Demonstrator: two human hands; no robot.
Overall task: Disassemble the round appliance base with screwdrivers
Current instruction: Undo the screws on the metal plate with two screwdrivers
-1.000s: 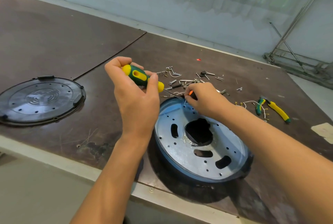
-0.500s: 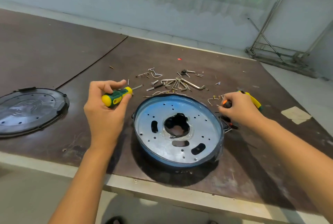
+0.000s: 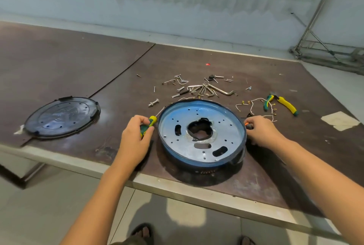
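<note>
The round appliance base [image 3: 222, 132], a silvery perforated plate in a dark blue rim with a jagged central hole, lies on the brown table near its front edge. My left hand [image 3: 136, 138] rests on the table against the base's left rim, closed around a green and yellow screwdriver [image 3: 148, 124] whose shaft points up and to the right. My right hand [image 3: 263, 131] lies at the base's right rim, closed on a small tool with an orange and black handle [image 3: 248, 124], mostly hidden by the fingers.
A black round cover [image 3: 61, 116] lies at the table's left. Loose screws, bolts and hex keys [image 3: 199, 88] are scattered behind the base. White wires [image 3: 254, 104] and green and yellow pliers [image 3: 281, 103] lie to the right, beside paper scraps [image 3: 339, 120].
Both hands have come down from above the base to the table on either side of it, still holding their tools. The camera view has pulled back.
</note>
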